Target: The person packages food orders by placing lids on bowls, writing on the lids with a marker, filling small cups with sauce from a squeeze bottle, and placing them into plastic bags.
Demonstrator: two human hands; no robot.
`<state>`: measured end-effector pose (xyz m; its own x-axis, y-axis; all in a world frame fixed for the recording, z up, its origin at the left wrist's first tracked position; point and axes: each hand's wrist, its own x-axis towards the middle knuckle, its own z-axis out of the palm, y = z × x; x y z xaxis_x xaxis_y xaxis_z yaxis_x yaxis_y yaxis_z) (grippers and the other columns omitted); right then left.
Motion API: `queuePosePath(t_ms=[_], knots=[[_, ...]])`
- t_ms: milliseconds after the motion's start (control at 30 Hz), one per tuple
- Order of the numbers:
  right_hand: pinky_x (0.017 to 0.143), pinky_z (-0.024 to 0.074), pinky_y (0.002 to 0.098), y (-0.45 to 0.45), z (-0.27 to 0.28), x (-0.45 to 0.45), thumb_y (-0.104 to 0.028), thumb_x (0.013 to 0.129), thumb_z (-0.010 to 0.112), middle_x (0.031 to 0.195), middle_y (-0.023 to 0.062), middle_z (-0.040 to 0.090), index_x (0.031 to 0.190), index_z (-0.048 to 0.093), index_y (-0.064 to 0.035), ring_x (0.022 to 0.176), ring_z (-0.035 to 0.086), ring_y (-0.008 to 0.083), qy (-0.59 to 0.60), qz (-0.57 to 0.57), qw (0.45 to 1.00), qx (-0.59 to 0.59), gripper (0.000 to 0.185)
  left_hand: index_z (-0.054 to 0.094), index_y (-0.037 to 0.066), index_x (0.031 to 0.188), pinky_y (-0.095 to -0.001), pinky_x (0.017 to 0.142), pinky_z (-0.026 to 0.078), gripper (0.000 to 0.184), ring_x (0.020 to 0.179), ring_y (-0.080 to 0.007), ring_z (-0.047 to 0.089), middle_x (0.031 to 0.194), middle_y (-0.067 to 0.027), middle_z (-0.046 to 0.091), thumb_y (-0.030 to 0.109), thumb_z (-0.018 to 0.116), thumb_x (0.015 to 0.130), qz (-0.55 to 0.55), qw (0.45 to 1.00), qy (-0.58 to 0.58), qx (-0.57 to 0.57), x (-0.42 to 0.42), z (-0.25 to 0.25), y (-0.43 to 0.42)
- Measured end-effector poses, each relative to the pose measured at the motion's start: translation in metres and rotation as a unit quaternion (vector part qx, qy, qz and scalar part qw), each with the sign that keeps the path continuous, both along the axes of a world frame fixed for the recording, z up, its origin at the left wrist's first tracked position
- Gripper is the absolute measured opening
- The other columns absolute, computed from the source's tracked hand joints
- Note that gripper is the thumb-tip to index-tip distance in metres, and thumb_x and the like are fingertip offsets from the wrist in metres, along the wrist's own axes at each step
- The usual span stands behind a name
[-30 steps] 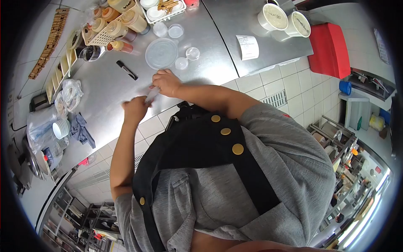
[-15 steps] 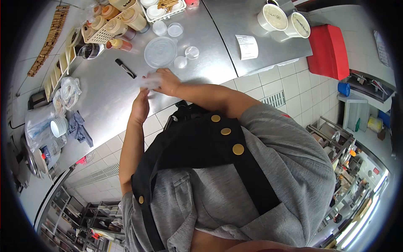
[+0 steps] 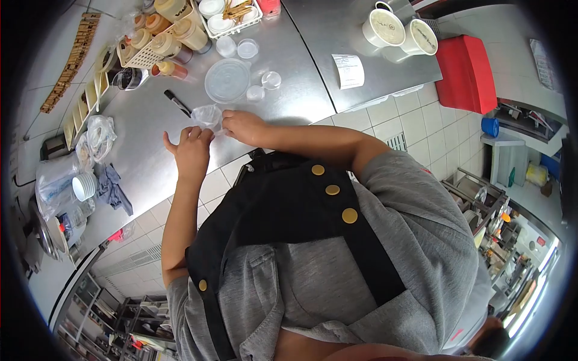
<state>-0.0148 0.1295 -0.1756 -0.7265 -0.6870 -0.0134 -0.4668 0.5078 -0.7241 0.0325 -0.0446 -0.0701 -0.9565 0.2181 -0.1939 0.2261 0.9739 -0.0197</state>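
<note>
A small clear plastic bag (image 3: 207, 115) is at the front of the steel counter, between my two hands. My right hand (image 3: 245, 127) has its fingers closed on the bag's near right edge. From the left, my left hand (image 3: 192, 150) holds the near side of the bag with curled fingers, its thumb sticking out away from it. What is inside the bag is too blurred to tell. Just beyond lie a black marker (image 3: 177, 103) and a large round clear lid (image 3: 227, 80). Small clear cups (image 3: 271, 80) stand right of the lid.
Sauce bottles (image 3: 191, 35) crowd a cream basket at the back. Two lidded white tubs (image 3: 386, 27) and a paper slip (image 3: 348, 71) are on the right. Stacked bowls (image 3: 85, 186) and a grey cloth (image 3: 112, 188) lie left. A red bin (image 3: 466, 75) stands beside the counter.
The bag, mostly covered by my hands before, now shows more fully. My left hand has turned with its thumb spread outward, and my right hand has drawn slightly nearer to me.
</note>
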Motion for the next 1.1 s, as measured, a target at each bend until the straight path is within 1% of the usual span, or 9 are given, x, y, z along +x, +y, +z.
queuePosePath(t_ms=[233,333,400,467,600,800,900,967,1100], knots=[[0.083,0.0517,0.0470,0.016,-0.005,-0.006,-0.010,0.081,0.065,0.103,0.0152,0.060,0.089,0.064,-0.0016,0.098,0.063,0.0346,0.046,0.034,0.998,0.028,0.012,0.067,0.024,0.100,-0.0719,0.105,0.020,0.010,0.112,-0.0217,0.056,0.109,-0.0014,0.060,0.027,0.064,0.091,-0.031,0.998,0.047,-0.031,0.009,-0.010,-0.008],[0.081,0.0506,0.0475,0.021,0.007,-0.008,-0.013,0.080,0.068,0.103,0.0172,0.061,0.092,0.061,-0.0021,0.096,0.063,0.0379,0.000,0.004,1.000,-0.016,0.018,0.056,0.031,0.136,-0.0617,0.105,0.030,0.050,0.111,-0.0254,0.056,0.121,-0.0074,0.056,0.028,0.070,0.088,-0.016,0.992,0.102,0.066,0.007,-0.013,-0.008],[0.080,0.0501,0.0476,0.024,0.007,-0.010,-0.016,0.080,0.072,0.101,0.0181,0.062,0.093,0.059,-0.0025,0.095,0.063,0.0386,-0.021,-0.034,0.999,-0.029,0.023,0.041,0.019,0.149,-0.0369,0.091,0.049,0.078,0.109,-0.0256,0.059,0.133,-0.0130,0.052,0.004,0.076,0.081,0.031,0.891,0.123,0.436,-0.003,-0.008,-0.005],[0.079,0.0500,0.0476,0.023,0.007,-0.014,-0.018,0.080,0.074,0.099,0.0182,0.063,0.094,0.058,-0.0025,0.094,0.064,0.0385,-0.032,-0.043,0.998,-0.027,0.026,0.034,0.013,0.152,-0.0328,0.087,0.051,0.080,0.112,-0.0216,0.059,0.135,-0.0126,0.050,-0.008,0.068,0.082,0.138,0.818,0.075,0.553,-0.002,-0.007,-0.006],[0.073,0.0507,0.0455,0.026,0.021,-0.016,-0.023,0.080,0.078,0.088,0.0155,0.064,0.098,0.059,-0.0023,0.084,0.064,0.0354,-0.095,-0.093,0.990,-0.035,0.034,0.029,0.010,0.152,-0.0340,0.090,0.051,0.077,0.113,-0.0209,0.059,0.145,-0.0108,0.043,-0.013,0.060,0.085,0.155,0.816,0.042,0.555,-0.003,-0.018,-0.010],[0.072,0.0517,0.0404,0.043,0.051,-0.017,-0.020,0.079,0.079,0.086,0.0111,0.062,0.096,0.058,-0.0040,0.077,0.062,0.0288,-0.162,-0.119,0.976,-0.085,0.031,0.043,0.011,0.142,-0.0339,0.090,0.049,0.070,0.111,-0.0226,0.058,0.143,-0.0142,0.039,-0.010,0.065,0.078,0.147,0.811,0.125,0.552,-0.014,-0.003,0.018],[0.073,0.0525,0.0413,0.064,0.049,-0.026,-0.017,0.080,0.077,0.090,0.0107,0.062,0.097,0.059,-0.0051,0.078,0.062,0.0306,0.025,-0.243,0.964,-0.105,0.027,0.045,0.013,0.139,-0.0342,0.089,0.048,0.065,0.110,-0.0223,0.057,0.143,-0.0130,0.039,-0.009,0.064,0.081,0.173,0.822,0.222,0.495,-0.021,-0.001,0.009],[0.075,0.0530,0.0428,0.079,0.040,-0.045,-0.012,0.083,0.071,0.097,0.0124,0.063,0.100,0.060,-0.0054,0.082,0.063,0.0319,0.263,-0.344,0.901,0.016,0.021,0.050,0.012,0.133,-0.0330,0.087,0.046,0.054,0.107,-0.0203,0.058,0.139,-0.0111,0.045,-0.007,0.062,0.084,0.206,0.801,0.270,0.493,-0.020,0.000,0.001],[0.076,0.0527,0.0445,0.109,0.001,-0.069,-0.010,0.085,0.067,0.096,0.0169,0.067,0.096,0.064,-0.0038,0.085,0.066,0.0328,-0.003,-0.354,0.935,0.028,0.013,0.062,0.009,0.116,-0.0336,0.085,0.046,0.036,0.099,-0.0208,0.059,0.117,-0.0087,0.060,-0.004,0.066,0.083,0.116,0.830,0.278,0.469,-0.030,0.024,0.012]])
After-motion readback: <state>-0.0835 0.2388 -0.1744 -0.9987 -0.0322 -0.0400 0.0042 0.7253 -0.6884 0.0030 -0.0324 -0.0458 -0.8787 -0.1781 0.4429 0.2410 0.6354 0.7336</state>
